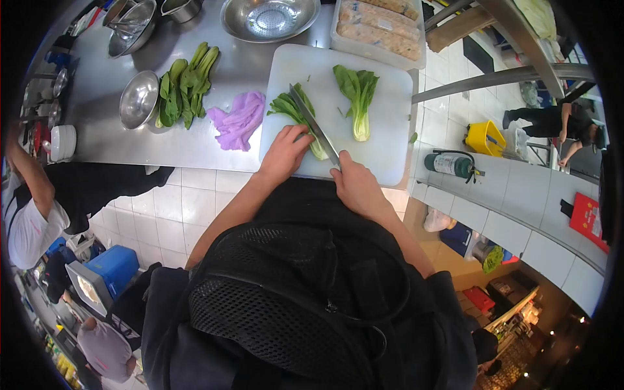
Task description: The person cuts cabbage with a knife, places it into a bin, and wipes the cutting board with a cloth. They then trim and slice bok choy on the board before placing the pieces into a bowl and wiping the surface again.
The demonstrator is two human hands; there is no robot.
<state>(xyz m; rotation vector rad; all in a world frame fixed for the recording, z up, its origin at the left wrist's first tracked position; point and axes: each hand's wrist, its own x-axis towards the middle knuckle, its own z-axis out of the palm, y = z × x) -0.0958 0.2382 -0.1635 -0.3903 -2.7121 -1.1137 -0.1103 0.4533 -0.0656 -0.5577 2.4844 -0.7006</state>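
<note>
On a white cutting board point(383, 159) lies a bok choy point(283, 106), its leaves pointing away from me. My left hand point(286, 153) is closed over its stem end, pressing it to the board. A kitchen knife point(314, 123) lies across this bok choy, blade pointing up and left. Its handle is wrapped in my right hand point(354, 182) near the board's front edge. To the right, another bok choy point(357, 101) rests on the board, touched by neither hand. My left hand hides part of the stem being held.
Left of the board are a purple cloth point(238, 121), more leafy greens point(188, 84) and a metal bowl point(139, 99). Behind stand a perforated metal bowl point(270, 19) and a plastic container point(380, 29) of wrapped food. A co-worker point(39, 214) stands at the left.
</note>
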